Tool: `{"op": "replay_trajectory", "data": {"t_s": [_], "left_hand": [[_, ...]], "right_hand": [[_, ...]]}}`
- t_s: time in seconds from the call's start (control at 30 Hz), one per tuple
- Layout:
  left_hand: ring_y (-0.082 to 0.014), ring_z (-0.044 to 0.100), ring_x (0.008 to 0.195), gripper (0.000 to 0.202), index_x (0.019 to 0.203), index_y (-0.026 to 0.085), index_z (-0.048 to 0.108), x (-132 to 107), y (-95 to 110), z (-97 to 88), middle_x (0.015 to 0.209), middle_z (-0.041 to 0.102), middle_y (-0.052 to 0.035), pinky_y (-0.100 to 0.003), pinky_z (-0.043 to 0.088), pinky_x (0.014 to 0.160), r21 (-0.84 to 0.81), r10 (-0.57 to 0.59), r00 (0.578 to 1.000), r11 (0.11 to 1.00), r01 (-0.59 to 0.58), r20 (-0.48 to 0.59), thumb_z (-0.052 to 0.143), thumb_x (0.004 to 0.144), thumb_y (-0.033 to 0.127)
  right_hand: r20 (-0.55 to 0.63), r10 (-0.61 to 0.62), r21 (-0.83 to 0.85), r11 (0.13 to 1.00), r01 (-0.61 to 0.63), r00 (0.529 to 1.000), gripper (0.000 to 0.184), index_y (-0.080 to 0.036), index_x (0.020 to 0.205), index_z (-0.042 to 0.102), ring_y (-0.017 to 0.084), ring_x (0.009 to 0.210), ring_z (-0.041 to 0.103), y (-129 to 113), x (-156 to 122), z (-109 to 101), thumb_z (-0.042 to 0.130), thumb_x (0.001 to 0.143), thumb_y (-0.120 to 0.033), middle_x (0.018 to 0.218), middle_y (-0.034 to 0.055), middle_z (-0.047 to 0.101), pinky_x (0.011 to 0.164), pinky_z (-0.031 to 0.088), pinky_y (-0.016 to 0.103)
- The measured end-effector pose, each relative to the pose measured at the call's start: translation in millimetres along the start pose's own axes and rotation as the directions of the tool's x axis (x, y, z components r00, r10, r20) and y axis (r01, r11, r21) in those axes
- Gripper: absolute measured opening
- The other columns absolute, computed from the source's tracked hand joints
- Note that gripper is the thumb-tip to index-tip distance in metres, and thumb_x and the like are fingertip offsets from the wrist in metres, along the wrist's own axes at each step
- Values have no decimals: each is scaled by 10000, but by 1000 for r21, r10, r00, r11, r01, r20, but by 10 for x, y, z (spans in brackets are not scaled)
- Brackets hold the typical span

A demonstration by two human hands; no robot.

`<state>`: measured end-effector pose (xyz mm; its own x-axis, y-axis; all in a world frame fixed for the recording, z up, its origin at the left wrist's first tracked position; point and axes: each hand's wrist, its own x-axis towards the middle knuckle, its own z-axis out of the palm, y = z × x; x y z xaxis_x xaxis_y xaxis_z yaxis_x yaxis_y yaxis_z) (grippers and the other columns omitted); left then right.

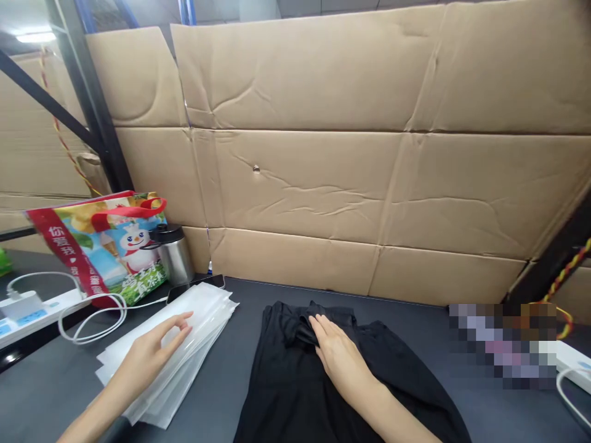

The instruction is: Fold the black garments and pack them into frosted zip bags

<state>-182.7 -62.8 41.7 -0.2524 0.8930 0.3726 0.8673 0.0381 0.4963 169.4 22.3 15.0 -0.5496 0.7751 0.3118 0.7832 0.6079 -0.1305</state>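
Cardboard (pixel 295 178) is walling the bench (pixel 508 412), a tote bag (pixel 96 246) standing at ten o'clock; the open left hand (pixel 148 351) is touching plastic bags (pixel 203 326), the open right hand (pixel 341 360) pressing black cloth (pixel 286 381).

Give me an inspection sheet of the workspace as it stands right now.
Surface: dark grey table, with the work lying on it.
Job's things: black garment spread flat; stack of clear plastic bags.
Clutter: printed tote bag with red handles; steel flask with black lid; black phone; pixelated patch, contents unreadable.
Hands: left hand open on the bags; right hand flat on the garment.
Cables: white cable looped beside a white power strip; red-and-yellow twisted cord by the rack.
Surroundings: cardboard sheets against a black metal rack.
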Motion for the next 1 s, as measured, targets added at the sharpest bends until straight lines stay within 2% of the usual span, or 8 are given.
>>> {"op": "replay_trajectory", "data": {"t_s": [0.13, 0.3, 0.37, 0.47, 0.57, 0.67, 0.83, 1.0], "left_hand": [[-279, 604, 1019, 336, 963, 218, 610, 120, 534, 246, 1125, 662, -50, -367, 462, 884, -100, 192, 981, 977, -187, 41, 428, 888, 490], [-231, 611, 1018, 281, 1129, 230, 580, 166, 1260, 874, 1008, 678, -40, -339, 431, 952, -286, 452, 864, 877, -385, 221, 433, 923, 352], [-232, 599, 1047, 258, 1116, 229, 593, 153, 1460, 1074, 1074, 665, -47, -327, 442, 936, -373, 547, 781, 822, -431, 302, 446, 917, 301], [-228, 596, 1041, 253, 1087, 221, 607, 143, 1623, 1240, 1118, 654, -49, -324, 452, 909, -543, 630, 680, 744, -390, 375, 419, 919, 231], [-214, 607, 985, 199, 972, 218, 629, 175, 1647, 1301, 1034, 683, -27, -311, 456, 894, -646, 586, 712, 724, -244, 387, 444, 903, 238], [-206, 620, 935, 219, 884, 212, 589, 240, 1620, 1322, 986, 691, -23, -310, 472, 852, -651, 495, 774, 745, -144, 396, 402, 930, 317], [-214, 586, 1042, 238, 879, 217, 543, 309, 1645, 1291, 1117, 657, -40, -322, 428, 908, -619, 433, 821, 775, -129, 371, 373, 945, 370], [-218, 591, 1028, 232, 954, 233, 555, 273, 1688, 1188, 1125, 649, -42, -309, 424, 895, -588, 454, 834, 783, -205, 314, 374, 953, 377]], "right_hand": [[-172, 48, 289, 957, 4, 984, 533, -126, 1367, 411, 217, 1234, 481, 130, -91, -70, 405, 838, -63, 1350, 125, 505, 1029, 416, 388], [-417, 146, 398, 916, 36, 897, 495, -183, 1389, 353, 224, 1214, 503, 314, -279, -167, 342, 897, -130, 1320, 106, 532, 989, 458, 406], [-478, 75, 323, 941, 96, 875, 541, -178, 1415, 295, 224, 1249, 463, 349, -361, -186, 332, 883, -89, 1351, 115, 499, 1001, 448, 411], [-459, -187, 122, 955, 270, 869, 626, -163, 1401, 320, 223, 1327, 343, 330, -454, -220, 313, 803, 25, 1417, 121, 420, 1052, 389, 447], [-306, -399, -55, 914, 403, 864, 582, -163, 1272, 495, 242, 1350, 279, 246, -491, -262, 334, 760, 62, 1425, 131, 408, 1058, 368, 471], [-172, -462, -112, 887, 448, 870, 491, -170, 1194, 557, 246, 1332, 310, 160, -490, -279, 382, 787, 43, 1365, 143, 483, 1053, 373, 444], [-21, -472, -105, 877, 468, 881, 417, -176, 1210, 538, 268, 1299, 371, 90, -480, -265, 464, 831, -20, 1339, 146, 512, 1050, 372, 426], [5, -385, -24, 923, 385, 923, 467, -200, 1260, 503, 246, 1306, 374, 87, -477, -244, 571, 808, -105, 1382, 102, 475, 1082, 341, 406]]}}
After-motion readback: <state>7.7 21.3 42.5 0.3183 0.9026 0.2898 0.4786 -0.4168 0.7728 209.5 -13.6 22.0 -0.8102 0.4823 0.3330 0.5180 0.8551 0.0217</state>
